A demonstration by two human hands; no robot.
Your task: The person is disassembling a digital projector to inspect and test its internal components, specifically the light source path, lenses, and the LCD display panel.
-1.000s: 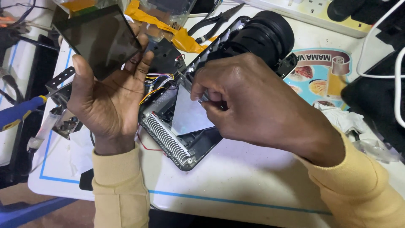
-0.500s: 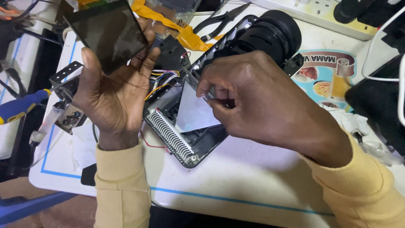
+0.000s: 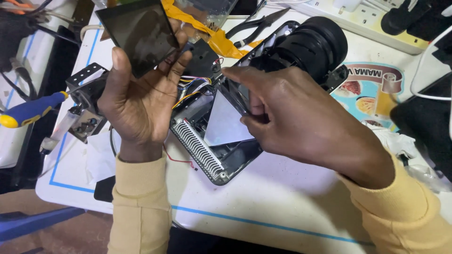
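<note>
Left hand [image 3: 134, 101] grasps dark glass panel [image 3: 139, 35], lifted higher than before (clear of housing); right hand [image 3: 296, 124] pinches pale mirror plate [image 3: 226, 124] inside opened projector [image 3: 221, 141], fingers shifted.

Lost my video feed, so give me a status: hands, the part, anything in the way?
Left hand holds dark glass panel up. Right hand fingertips inside opened projector housing, at pale mirror sheet. Coloured wires close by.
</note>
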